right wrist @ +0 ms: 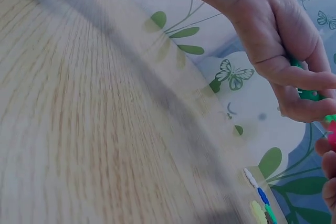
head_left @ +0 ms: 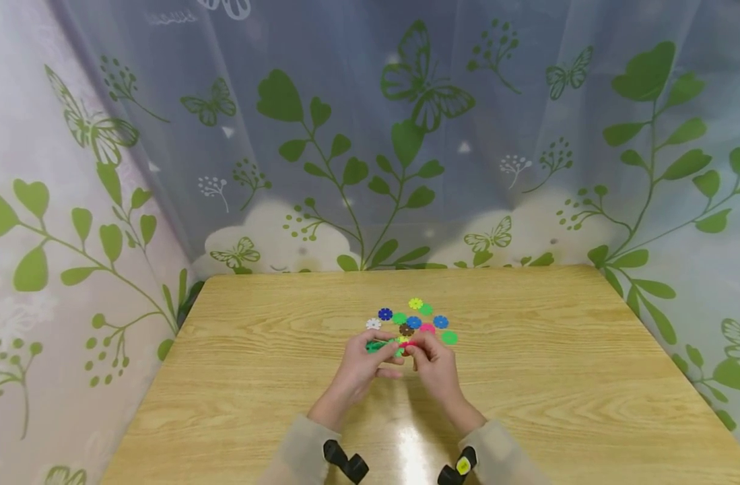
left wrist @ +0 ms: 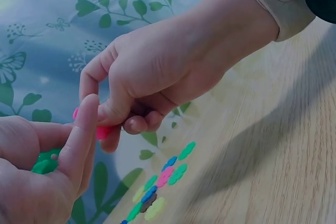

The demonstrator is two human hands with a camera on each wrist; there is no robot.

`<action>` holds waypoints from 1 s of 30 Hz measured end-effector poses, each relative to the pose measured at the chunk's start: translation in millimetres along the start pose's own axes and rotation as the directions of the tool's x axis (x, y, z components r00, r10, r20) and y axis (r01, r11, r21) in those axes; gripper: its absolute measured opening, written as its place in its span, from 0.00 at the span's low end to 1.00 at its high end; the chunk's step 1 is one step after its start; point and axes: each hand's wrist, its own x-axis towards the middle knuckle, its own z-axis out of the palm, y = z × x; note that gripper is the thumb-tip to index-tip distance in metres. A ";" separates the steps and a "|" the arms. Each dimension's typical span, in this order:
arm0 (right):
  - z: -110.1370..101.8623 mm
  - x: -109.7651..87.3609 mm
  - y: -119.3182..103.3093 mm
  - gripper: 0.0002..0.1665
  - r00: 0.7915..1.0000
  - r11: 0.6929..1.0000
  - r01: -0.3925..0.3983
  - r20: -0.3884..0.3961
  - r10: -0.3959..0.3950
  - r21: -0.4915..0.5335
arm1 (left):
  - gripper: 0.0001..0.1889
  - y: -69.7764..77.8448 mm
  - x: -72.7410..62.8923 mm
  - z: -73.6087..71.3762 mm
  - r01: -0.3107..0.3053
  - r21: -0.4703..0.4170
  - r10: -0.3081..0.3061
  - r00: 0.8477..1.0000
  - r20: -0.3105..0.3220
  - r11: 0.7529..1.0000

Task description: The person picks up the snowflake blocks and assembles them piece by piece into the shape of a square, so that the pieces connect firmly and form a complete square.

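My left hand (head_left: 360,364) holds dark green flower-shaped plastic discs (head_left: 376,347), partly hidden by its fingers. Between finger and thumb, my right hand (head_left: 438,369) pinches a pink flower-shaped disc (head_left: 408,344) and brings it against the pieces at the left fingertips. A lighter green piece (right wrist: 329,118) shows beside the pink one in the right wrist view. Exactly how the pieces join is hidden by the fingers. Both hands are raised over the table, close together. In the left wrist view the pink disc (left wrist: 105,132) sticks out below the right thumb.
Just beyond the hands, loose discs lie flat on the wooden table (head_left: 254,377): a white disc (head_left: 373,324), a dark blue disc (head_left: 385,314), a brown disc (head_left: 406,330), a yellow disc (head_left: 415,304), a green disc (head_left: 449,337) and several others. A leaf-patterned curtain (head_left: 345,135) hangs behind.
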 end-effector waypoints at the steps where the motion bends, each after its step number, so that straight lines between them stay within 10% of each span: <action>1: 0.3 -0.1 0.2 0.05 1.000 1.000 0.004 -0.004 -0.004 -0.003 | 0.19 -0.1 -0.1 0.1 0.001 0.003 -0.001 1.000 0.002 1.000; 30: -15.2 5.4 10.0 0.02 0.987 0.987 -0.159 0.018 0.159 0.016 | 0.23 8.3 3.5 -16.1 -0.034 0.251 0.022 0.998 0.051 0.967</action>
